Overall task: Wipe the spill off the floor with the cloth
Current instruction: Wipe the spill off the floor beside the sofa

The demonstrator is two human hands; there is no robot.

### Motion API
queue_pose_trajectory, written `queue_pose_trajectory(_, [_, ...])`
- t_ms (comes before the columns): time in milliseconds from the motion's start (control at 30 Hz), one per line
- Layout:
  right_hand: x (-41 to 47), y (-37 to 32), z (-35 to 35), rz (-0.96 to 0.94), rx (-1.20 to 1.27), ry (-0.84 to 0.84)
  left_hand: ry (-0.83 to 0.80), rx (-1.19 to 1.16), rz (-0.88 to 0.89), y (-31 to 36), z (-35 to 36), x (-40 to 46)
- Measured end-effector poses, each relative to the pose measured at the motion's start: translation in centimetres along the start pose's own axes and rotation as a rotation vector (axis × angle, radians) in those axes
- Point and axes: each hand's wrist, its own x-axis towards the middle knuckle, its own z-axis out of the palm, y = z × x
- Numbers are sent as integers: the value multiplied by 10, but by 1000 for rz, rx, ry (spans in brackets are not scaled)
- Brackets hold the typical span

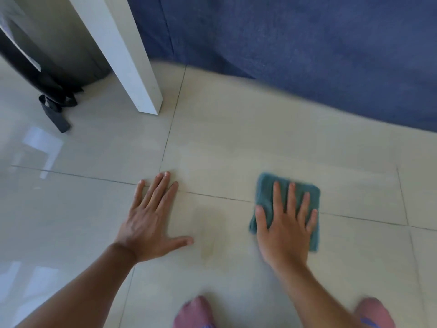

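Observation:
A folded teal cloth (267,188) lies flat on the pale tiled floor (236,143), across a grout line. My right hand (285,227) presses down on it with fingers spread, covering most of it. My left hand (151,217) rests flat on the bare tile to the left, fingers apart, holding nothing. Between the two hands a faint yellowish smear (209,248) shows on the tile. The picture is slightly blurred around the cloth.
A white table leg (132,67) stands at the upper left, with a dark bin and black strap (54,107) behind it. Blue fabric (307,55) hangs down to the floor along the far side. My knees (195,312) in pink cloth show at the bottom edge.

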Motion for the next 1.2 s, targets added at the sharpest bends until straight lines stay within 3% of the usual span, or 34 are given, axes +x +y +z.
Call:
queue_pose_trajectory(67, [-56,-4,-2,-15,3,-20,33,-45,-1,-2,-2,1])
queue_pose_trajectory(133, [-94,-27,1,-155,54,-96,59,-74,17,-2,-2,2])
queue_pose_trajectory(200, [-92,-54,0,-391,66,-129,96,-104,21,-3,-1,2])
queue_pose_trajectory(267, [-57,-69,-2,-509,36,-113,122,-132,28,-4,-1,3])
queue_pose_trajectory(367, [-5,-58,1,-336,0,-91,73,-92,24,-8,-4,-4])
queue_pose_trajectory(467, [-34,-46,0,-214,-10,-67,-6,-5,20,-10,-2,-21])
queue_pose_trajectory(567, [-68,-74,0,-389,19,-126,-5,-8,-9,-14,-1,-27])
queue_pose_trajectory(667, [-27,-90,-2,-635,1,-178,13,-21,11,-16,-1,-23])
queue_pose_trajectory(833, [-26,-41,-9,-573,-52,-154,39,-55,24,-18,1,-26])
queue_pose_trajectory(933, [-70,-55,-6,-578,-21,-201,43,-40,25,-17,1,-25])
queue_pose_trajectory(1033, [-49,-86,-5,-706,-10,-191,57,-52,22,-18,2,-25])
queue_pose_trajectory(1133, [-5,-80,-5,-538,-35,-127,75,-56,18,-21,4,-24])
queue_pose_trajectory(1200, [-19,-61,-5,-404,-16,-109,96,-90,-14,-21,5,-25])
